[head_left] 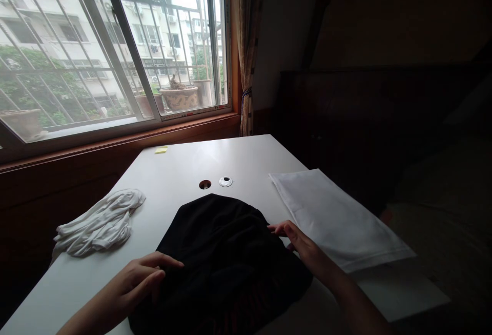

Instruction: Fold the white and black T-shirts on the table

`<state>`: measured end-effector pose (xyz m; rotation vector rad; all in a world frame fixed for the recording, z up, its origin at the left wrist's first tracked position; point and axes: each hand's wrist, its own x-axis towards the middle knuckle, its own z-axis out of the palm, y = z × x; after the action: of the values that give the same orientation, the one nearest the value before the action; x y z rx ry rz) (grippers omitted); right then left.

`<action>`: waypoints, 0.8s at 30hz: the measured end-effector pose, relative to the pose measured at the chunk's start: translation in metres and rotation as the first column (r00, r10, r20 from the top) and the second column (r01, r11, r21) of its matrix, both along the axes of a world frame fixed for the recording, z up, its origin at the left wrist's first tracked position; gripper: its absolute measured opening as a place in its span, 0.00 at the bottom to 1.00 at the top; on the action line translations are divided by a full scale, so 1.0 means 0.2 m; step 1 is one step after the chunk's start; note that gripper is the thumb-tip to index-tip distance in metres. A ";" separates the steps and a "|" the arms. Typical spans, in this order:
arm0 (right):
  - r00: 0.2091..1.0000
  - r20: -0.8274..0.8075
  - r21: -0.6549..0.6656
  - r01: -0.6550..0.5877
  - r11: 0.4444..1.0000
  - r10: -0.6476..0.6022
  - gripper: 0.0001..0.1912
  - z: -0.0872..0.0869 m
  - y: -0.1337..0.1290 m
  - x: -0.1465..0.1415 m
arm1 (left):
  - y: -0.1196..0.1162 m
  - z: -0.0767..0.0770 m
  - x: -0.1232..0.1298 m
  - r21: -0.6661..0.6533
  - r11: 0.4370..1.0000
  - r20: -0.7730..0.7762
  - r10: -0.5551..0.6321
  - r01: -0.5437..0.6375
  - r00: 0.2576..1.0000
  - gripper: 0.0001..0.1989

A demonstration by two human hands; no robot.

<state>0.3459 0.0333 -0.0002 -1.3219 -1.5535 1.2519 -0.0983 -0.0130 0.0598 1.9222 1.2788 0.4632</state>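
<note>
A black garment (223,258), loosely bunched with faint reddish lettering near its lower edge, lies on the white table (246,155) right in front of me. My left hand (142,276) rests at the garment's left side, index finger stretched over the fabric and thumb apart from it. At the opposite edge, my right hand (295,240) touches the cloth with its fingertips, fingers extended and slightly bent. Some of the lower fingers of both hands are hidden.
A crumpled white cloth (102,222) lies on the left. To the right is a flat white fabric piece (338,219). Behind the garment are a round hole (205,184) and a cable grommet (226,181). A yellow note (161,150) sits near the window (165,42).
</note>
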 end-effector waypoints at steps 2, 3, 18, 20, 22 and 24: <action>0.999 0.036 -0.036 -0.026 0.999 0.028 0.23 -0.01 0.00 0.02 | 0.00 -0.03 -0.01 -0.032 0.999 -0.032 -0.007 0.006 0.999 0.19; 0.998 0.051 -0.056 -0.045 0.997 0.048 0.21 -0.01 0.00 0.03 | 0.00 -0.05 -0.02 -0.020 1.000 -0.046 -0.005 0.005 0.999 0.15; 0.975 0.213 0.040 -0.069 0.997 0.058 0.09 -0.09 0.01 0.06 | 0.04 -0.25 -0.09 0.175 0.971 -0.085 0.178 -0.162 0.980 0.11; 0.975 0.216 0.053 -0.056 0.997 0.043 0.09 -0.09 0.01 0.05 | 0.04 -0.25 -0.10 0.189 0.965 -0.083 0.202 -0.183 0.976 0.09; 0.983 0.180 0.042 -0.041 0.998 0.033 0.10 -0.09 0.01 0.05 | 0.04 -0.25 -0.11 0.208 0.957 -0.072 0.220 -0.201 0.973 0.09; 0.992 0.123 0.042 -0.001 0.999 -0.004 0.12 -0.10 0.02 0.07 | 0.04 -0.25 -0.13 0.241 0.947 -0.051 0.229 -0.211 0.972 0.10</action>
<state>0.3597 0.0370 -0.0193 -1.3953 -1.6545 1.1499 -0.1233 -0.0050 0.0092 2.0150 1.5589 0.6849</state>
